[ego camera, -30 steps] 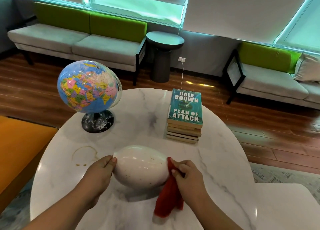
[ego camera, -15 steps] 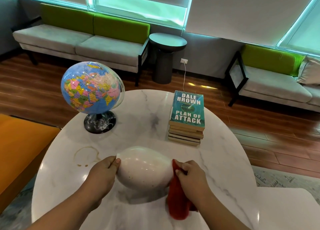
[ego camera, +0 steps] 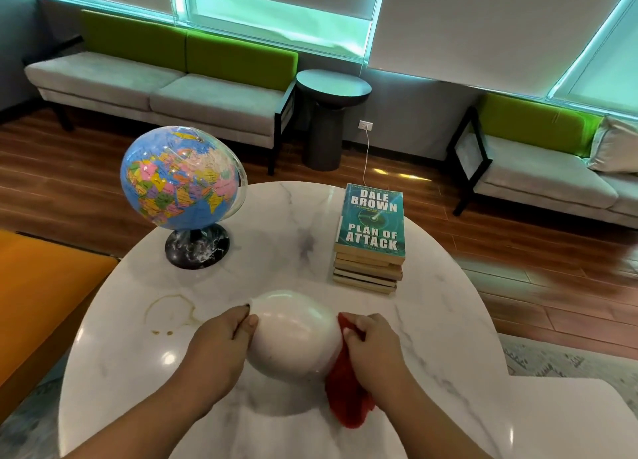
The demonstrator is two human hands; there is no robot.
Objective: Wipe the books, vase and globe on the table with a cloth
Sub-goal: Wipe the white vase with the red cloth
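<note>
Currently the marble tabletop (ego camera: 283, 217) is carrying the globe (ego camera: 179, 179), the paperback stack (ego camera: 373, 230) and, nearest, the white vase (ego camera: 293, 334) tipped sideways. The left hand (ego camera: 221, 344) is gripping one end; the right hand (ego camera: 373, 344) is clutching a red cloth (ego camera: 348, 400) against the other. A loosening grip risks it rolling away.

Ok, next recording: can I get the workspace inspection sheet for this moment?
Surface: white marble table, brown ring stain near its left edge.
Job's things: white vase tipped sideways; red cloth at its right end; globe upright, back left; books stacked, back right.
Clutter: nothing seen.
Hands: left hand grips the vase's narrow end; right hand holds the cloth against the vase.
Cables: white cable hangs from a wall socket behind the table.
Surroundings: green-backed sofas, dark round side table, wooden floor, orange seat at left.
</note>
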